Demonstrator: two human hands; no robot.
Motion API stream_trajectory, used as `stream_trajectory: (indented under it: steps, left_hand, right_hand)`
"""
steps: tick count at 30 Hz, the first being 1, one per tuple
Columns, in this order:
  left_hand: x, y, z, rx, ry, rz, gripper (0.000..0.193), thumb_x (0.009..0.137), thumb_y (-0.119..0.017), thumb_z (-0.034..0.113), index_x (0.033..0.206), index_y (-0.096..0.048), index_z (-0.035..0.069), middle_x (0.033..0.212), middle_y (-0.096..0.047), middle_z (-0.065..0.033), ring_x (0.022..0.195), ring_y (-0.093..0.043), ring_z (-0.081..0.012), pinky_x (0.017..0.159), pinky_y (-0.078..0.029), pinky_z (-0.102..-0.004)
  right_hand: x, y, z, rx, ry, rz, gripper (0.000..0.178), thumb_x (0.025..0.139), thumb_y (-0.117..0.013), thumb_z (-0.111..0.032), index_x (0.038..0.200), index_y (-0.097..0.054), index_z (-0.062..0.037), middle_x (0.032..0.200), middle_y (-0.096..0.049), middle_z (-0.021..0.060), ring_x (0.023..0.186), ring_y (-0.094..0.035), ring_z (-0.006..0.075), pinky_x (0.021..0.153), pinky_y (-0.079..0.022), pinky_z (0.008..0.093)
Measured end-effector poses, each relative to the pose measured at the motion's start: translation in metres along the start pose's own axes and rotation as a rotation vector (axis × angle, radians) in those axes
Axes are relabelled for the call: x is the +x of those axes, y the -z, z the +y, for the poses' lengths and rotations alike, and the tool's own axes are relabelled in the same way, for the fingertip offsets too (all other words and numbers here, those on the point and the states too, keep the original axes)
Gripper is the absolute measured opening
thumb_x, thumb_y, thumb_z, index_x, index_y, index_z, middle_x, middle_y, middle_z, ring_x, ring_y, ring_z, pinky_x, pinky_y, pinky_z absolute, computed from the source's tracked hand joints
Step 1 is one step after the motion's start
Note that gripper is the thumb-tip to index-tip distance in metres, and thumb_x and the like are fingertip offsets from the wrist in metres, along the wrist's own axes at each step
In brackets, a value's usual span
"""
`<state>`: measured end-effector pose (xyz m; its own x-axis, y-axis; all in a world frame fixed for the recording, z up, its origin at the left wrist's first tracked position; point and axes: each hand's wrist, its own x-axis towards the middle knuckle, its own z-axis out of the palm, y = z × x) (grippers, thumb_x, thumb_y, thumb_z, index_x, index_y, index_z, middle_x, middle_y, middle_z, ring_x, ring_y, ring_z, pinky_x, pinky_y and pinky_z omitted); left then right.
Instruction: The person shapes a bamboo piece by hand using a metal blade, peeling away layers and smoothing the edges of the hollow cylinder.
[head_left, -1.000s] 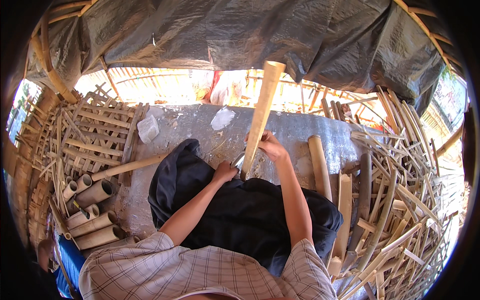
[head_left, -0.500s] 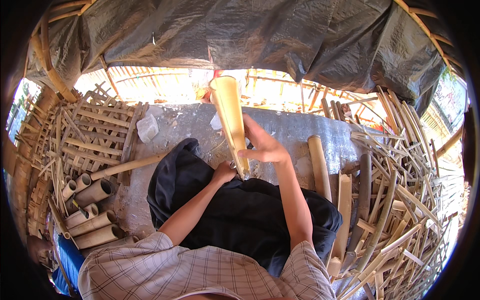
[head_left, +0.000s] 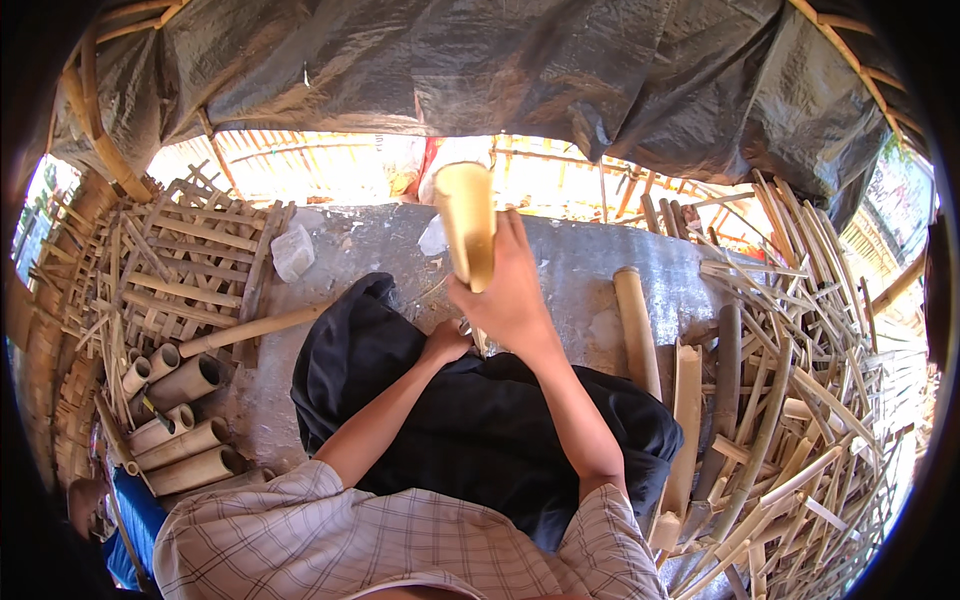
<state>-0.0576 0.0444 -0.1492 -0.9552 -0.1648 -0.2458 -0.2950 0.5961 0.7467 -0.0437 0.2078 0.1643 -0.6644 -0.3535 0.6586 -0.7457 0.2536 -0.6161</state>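
Note:
In front of me a split bamboo piece [head_left: 465, 215] stands up, pale and curved, its top end toward the bright gap. My right hand [head_left: 503, 295] is wrapped around its lower part and hides some of it. Lower and to the left, my left hand [head_left: 447, 342] is closed beside the bamboo's foot. A small grey, metal-looking bit shows at its fingers, too little to name. Black cloth [head_left: 450, 430] covers my lap, under both forearms.
Bamboo tubes [head_left: 190, 380] are stacked at left, below a lattice of bamboo strips [head_left: 200, 255]. A whitish block [head_left: 293, 252] lies on the grey floor [head_left: 580, 250]. At right are bamboo lengths [head_left: 637, 330] and a heap of split strips [head_left: 800, 430]. Dark sheeting [head_left: 500, 70] hangs ahead.
My right hand has shifted left and now covers the bamboo's lower part. The bamboo's upper end has moved slightly right and down. My left hand stays nearly in place.

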Motion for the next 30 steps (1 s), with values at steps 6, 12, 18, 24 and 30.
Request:
stream_trajectory:
  steps: [6,12,18,24,30]
  left_hand:
    - [-0.008,0.009,0.01,0.085,0.087,0.014,0.028,0.084,-0.065,0.023,0.101,-0.071,0.001,0.082,-0.071,-0.0185,0.076,-0.07,-0.0302,0.069,-0.052,-0.0435]
    - [-0.022,0.016,0.045,0.099,0.125,-0.059,0.041,0.081,-0.064,0.023,0.115,-0.072,0.001,0.107,-0.073,-0.028,0.106,-0.071,-0.0408,0.09,-0.055,-0.0491]
    - [-0.025,0.021,0.043,0.161,0.069,-0.059,0.043,0.081,-0.066,0.024,0.115,-0.07,-0.001,0.109,-0.073,-0.0281,0.107,-0.071,-0.0422,0.09,-0.055,-0.0505]
    - [-0.02,0.015,0.031,0.134,0.033,-0.009,0.046,0.08,-0.067,0.023,0.118,-0.066,-0.003,0.11,-0.072,-0.0287,0.105,-0.071,-0.0437,0.087,-0.055,-0.0512]
    - [-0.014,0.009,0.034,0.167,0.001,-0.033,0.043,0.081,-0.07,0.027,0.111,-0.069,-0.004,0.106,-0.073,-0.0297,0.104,-0.07,-0.045,0.087,-0.055,-0.0515]
  right_hand:
    - [0.004,0.017,0.028,0.537,-0.216,0.026,0.057,0.087,-0.076,-0.005,0.134,-0.045,0.0031,0.105,-0.06,0.0106,0.097,-0.061,0.0198,0.088,-0.051,0.0341]
    - [0.009,0.034,0.026,0.635,-0.19,0.171,0.039,0.1,-0.073,-0.016,0.126,-0.049,0.0009,0.101,-0.062,0.0044,0.089,-0.056,0.0092,0.076,-0.049,0.0282]
    - [0.011,0.055,0.029,0.636,-0.23,0.272,0.039,0.106,-0.062,-0.028,0.13,-0.059,0.0016,0.1,-0.065,0.0049,0.089,-0.059,0.0116,0.082,-0.048,0.0299]
    - [0.014,0.074,0.031,0.921,-0.112,0.442,0.062,0.108,-0.039,-0.048,0.137,-0.055,0.0048,0.098,-0.06,0.013,0.082,-0.057,0.0224,0.078,-0.045,0.0359]
    - [0.011,0.094,0.032,1.008,-0.116,0.519,0.074,0.107,-0.028,-0.064,0.122,-0.057,0.0034,0.094,-0.058,0.0156,0.074,-0.054,0.0261,0.065,-0.043,0.0387]
